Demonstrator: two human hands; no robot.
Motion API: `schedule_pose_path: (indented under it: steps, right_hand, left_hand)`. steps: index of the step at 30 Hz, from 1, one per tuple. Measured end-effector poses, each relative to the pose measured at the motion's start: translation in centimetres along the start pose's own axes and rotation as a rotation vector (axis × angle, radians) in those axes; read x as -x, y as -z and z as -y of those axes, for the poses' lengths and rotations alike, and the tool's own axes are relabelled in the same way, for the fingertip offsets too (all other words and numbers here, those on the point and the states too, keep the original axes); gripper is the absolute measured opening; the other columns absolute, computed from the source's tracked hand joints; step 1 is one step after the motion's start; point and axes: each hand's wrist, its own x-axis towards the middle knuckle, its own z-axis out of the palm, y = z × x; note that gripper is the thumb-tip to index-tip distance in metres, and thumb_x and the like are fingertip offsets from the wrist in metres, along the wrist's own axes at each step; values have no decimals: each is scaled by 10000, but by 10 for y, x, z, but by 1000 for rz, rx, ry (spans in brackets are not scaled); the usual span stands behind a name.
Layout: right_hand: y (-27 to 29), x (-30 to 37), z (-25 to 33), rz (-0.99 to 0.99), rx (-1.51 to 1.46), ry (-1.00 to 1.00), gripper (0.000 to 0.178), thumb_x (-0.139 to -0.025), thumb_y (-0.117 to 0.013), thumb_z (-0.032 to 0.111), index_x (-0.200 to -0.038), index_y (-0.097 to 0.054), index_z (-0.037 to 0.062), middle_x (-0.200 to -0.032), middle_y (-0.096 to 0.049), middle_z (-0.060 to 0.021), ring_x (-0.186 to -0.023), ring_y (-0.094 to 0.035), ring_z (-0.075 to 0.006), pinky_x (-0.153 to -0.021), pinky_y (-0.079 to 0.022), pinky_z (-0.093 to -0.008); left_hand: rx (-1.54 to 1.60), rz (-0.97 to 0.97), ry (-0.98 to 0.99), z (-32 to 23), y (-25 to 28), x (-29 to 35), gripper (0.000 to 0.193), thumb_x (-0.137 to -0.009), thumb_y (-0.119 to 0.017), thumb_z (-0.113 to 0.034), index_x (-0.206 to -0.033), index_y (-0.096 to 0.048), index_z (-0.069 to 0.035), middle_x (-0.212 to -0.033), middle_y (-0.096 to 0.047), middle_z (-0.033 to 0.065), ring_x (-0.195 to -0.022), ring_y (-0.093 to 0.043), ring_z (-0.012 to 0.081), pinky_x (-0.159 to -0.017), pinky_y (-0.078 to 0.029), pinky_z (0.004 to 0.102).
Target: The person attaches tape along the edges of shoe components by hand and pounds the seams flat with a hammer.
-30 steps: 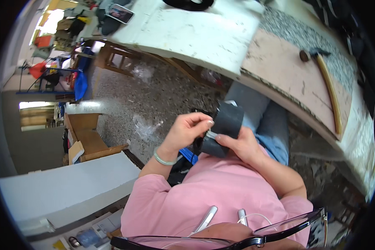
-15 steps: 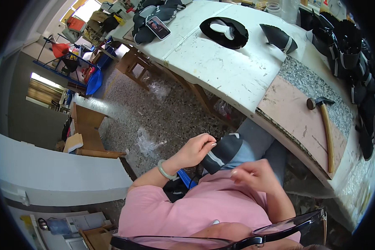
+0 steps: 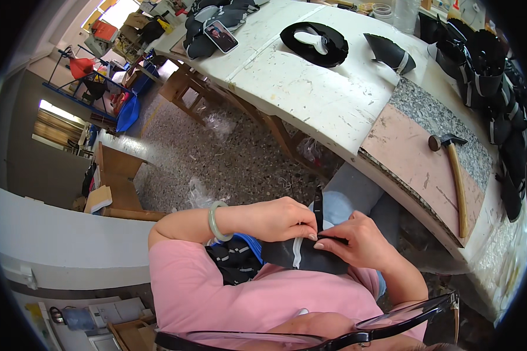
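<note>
A black shoe upper (image 3: pixel 322 261) with a white strip across it rests over my lap, close against the pink shirt. My left hand (image 3: pixel 288 220), a pale green bangle on its wrist, pinches the upper's far edge beside the strip. Just to the right, my right hand (image 3: pixel 360 240) grips the same edge between thumb and fingers. The fingertips of both hands nearly meet there. A narrow black part of the piece stands up behind the left fingers. Whatever lies between the fingertips is too small to make out.
The white worktable (image 3: pixel 310 99) carries a pink board (image 3: pixel 407 164), a speckled stone slab (image 3: pixel 445 114) and a hammer (image 3: pixel 459 184). Black pieces (image 3: pixel 486 76) are heaped at right. Farther back lie a black oval piece (image 3: pixel 334 52), another upper (image 3: pixel 389 52) and a phone (image 3: pixel 221 37).
The upper has come nearer my body and turned, its strip now more upright. My right hand, earlier apart from it, has moved in and taken hold. My left hand has shifted slightly right and down.
</note>
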Motion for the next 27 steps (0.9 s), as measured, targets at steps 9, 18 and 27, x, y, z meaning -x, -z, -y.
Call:
schedule_pose_path:
  steps: [9,18,27]
  right_hand:
    - [-1,22,-4,61,-184,-111,266,-834,-717,328,-842,-735,63,-565,-589,-145,-489,-591,-295,-460,-440,-358]
    - [21,23,-21,101,-376,-363,255,-822,-734,300,-909,-734,60,-660,-640,-144,-528,-593,-208,-535,-462,-313]
    - [24,44,-34,64,-439,-471,307,-827,-735,311,-983,-726,46,-751,-695,-116,-626,-632,-150,-598,-489,-284]
  left_hand:
    - [153,152,53,0,-11,-13,174,-904,-625,-183,-892,-628,-10,-763,-648,111,-642,-616,212,-568,-463,309]
    - [318,127,235,14,-13,-38,195,-905,-632,-187,-977,-684,-13,-853,-690,92,-781,-621,117,-708,-494,274]
    - [504,197,445,10,-4,-50,272,-915,-646,-234,-1030,-702,7,-895,-702,62,-821,-607,76,-754,-488,248]
